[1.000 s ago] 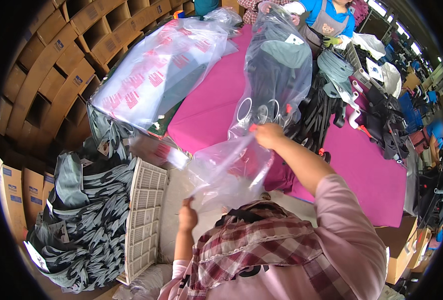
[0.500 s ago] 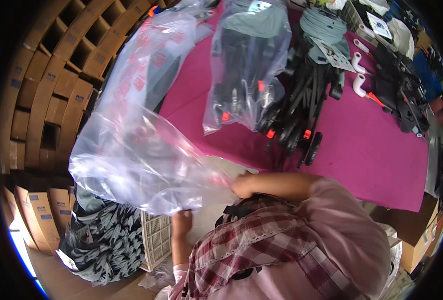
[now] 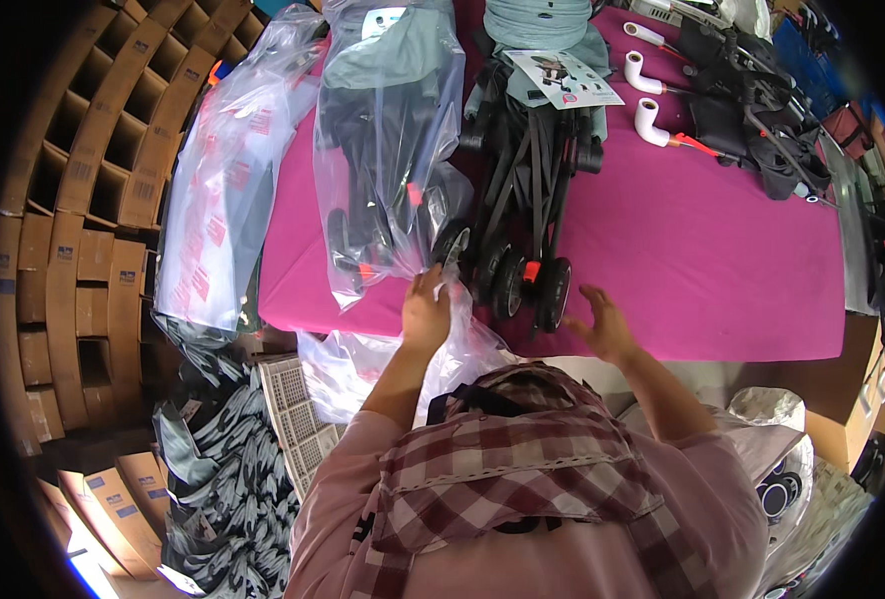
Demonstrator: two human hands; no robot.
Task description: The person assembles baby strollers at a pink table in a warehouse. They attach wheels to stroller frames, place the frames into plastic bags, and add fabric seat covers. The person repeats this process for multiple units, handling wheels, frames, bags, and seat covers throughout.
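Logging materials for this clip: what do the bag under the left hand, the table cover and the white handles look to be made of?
The bag around the folded stroller looks like thin clear plastic film: glossy, wrinkled, see-through. The table cover seems a matte magenta cloth or felt, without shine. The white handles look like smooth moulded plastic or foam; which one is unclear. The left hand grips the bag's lower edge.

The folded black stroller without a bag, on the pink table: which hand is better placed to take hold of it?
The right hand, probably. It hovers open at the table edge, just beside the bare stroller wheels, and holds nothing. The left hand already grips the clear plastic bag around the other stroller.
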